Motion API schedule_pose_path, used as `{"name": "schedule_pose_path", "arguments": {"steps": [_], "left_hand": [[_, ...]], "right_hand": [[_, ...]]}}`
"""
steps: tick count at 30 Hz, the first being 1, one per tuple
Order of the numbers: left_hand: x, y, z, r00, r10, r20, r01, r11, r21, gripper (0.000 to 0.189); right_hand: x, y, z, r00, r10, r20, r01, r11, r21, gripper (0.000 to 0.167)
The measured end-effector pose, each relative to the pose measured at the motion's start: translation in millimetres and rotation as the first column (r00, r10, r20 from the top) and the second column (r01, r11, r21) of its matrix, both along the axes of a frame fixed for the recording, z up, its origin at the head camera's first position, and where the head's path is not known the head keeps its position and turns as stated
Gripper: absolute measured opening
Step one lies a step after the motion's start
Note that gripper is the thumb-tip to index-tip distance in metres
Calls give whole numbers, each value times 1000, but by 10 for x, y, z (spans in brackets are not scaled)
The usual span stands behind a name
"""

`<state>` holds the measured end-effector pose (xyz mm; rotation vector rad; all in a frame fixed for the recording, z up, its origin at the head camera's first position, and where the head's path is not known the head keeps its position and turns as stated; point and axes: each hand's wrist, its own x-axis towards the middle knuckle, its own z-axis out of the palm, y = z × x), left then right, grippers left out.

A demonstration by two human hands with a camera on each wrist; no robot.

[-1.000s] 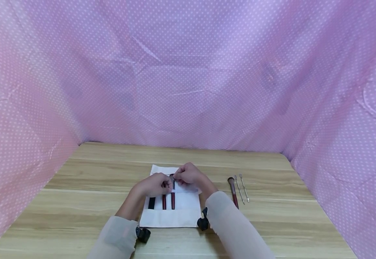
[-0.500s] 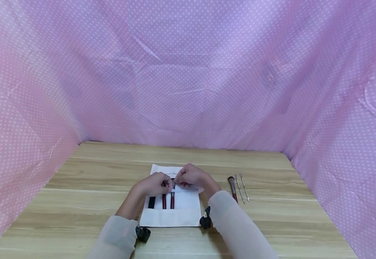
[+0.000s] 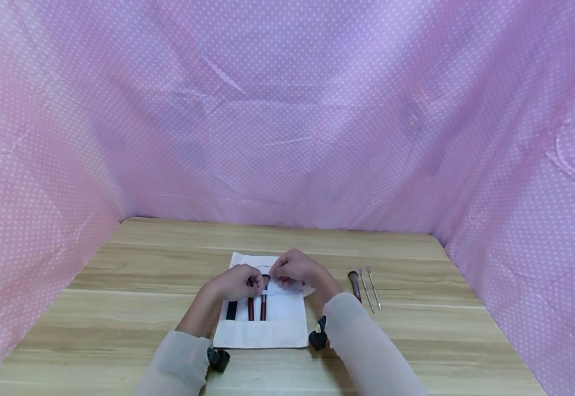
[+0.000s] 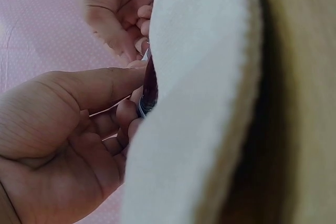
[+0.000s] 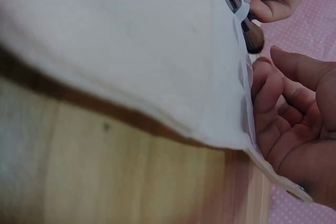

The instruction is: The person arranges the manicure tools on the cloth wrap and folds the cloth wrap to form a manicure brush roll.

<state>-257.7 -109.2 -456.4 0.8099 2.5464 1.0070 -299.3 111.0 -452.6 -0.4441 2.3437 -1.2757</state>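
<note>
A white fabric brush roll lies spread on the table. Two dark red makeup brush handles rise from its lower pocket; the right-hand makeup brush runs under a white band, its brown bristle head showing past the band in the right wrist view. My left hand pinches the band beside that brush's metal collar. The other makeup brush is partly hidden beneath this hand. Just right of the bristles is my right hand, thumb apart from bent fingers, its fingertips by the roll's cloth and nothing in its grasp.
A black strip shows at the roll's left side. On the wooden table to the right lie another makeup brush and two thin metal tools. Pink dotted cloth hangs behind and at both sides.
My right hand has moved slightly right, off the makeup brush's tip, so the bristle head now shows. The left hand has stayed at the band.
</note>
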Motion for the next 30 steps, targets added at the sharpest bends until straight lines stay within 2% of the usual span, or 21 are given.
{"name": "schedule_pose_path", "arguments": {"steps": [4,11,16,24,30], "left_hand": [[-1,8,15,1000,1,-3,-1,1000,-8,6],[21,29,57,1000,10,-22,-10,1000,-13,12],[48,65,78,999,14,-43,-16,999,-29,15],[34,97,131,997,9,-79,-11,1000,-20,14],[-2,128,181,996,-2,-92,-1,1000,-30,11]], "right_hand": [[-21,100,37,999,-9,-31,9,1000,-3,15],[-15,373,199,998,-54,-11,53,998,-40,16],[9,643,290,998,-13,-60,11,999,-36,18],[39,1052,388,982,63,-180,-56,998,41,16],[73,1261,385,973,49,-228,-25,994,106,18]]}}
